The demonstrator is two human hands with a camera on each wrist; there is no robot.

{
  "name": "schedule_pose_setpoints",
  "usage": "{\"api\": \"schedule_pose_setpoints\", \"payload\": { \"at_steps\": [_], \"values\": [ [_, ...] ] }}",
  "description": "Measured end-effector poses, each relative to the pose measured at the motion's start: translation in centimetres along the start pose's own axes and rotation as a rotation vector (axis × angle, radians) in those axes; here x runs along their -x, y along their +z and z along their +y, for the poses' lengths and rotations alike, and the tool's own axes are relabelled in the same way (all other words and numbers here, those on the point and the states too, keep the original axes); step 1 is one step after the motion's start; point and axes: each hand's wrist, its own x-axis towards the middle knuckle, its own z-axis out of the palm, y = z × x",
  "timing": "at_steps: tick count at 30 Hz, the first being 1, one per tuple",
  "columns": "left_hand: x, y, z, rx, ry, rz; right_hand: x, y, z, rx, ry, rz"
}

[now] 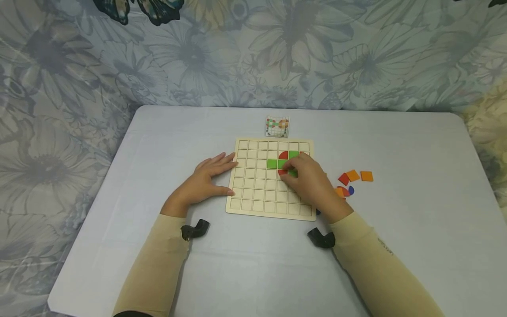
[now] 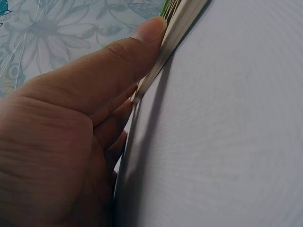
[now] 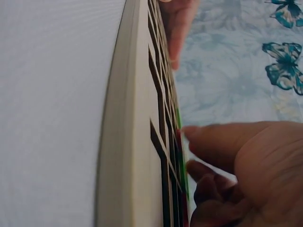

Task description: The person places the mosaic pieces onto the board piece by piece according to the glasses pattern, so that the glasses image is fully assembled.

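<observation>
Room type can't be pinned down; looks like a tabletop recording corner. Evidence: white bench with rounded corners, floral backdrop behind and at both sides, butterfly print up top, black wrist-worn gear, light tabletop work on a grid board.

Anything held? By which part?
Left hand only touches the left edge of the board. Right hand is at a red piece; a grip can't be told.

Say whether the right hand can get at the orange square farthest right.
Likely yes: the orange square lies uncovered on the table, with only low, loose pieces between it and the right hand, which is at the board.
</observation>
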Motion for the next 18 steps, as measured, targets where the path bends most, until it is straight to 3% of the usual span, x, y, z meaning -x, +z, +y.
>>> {"api": "schedule_pose_setpoints", "payload": {
  "at_steps": [10, 18],
  "values": [
    [0.0, 0.0, 0.1, -0.004, 0.000, -0.001, 0.1, -0.1, 0.0, 0.050, -0.020, 0.020],
    [0.0, 0.0, 0.3, 0.000, -0.004, 0.004, 0.4, -0.9, 0.4, -0.116, -0.041, 0.069]
  ]
}}
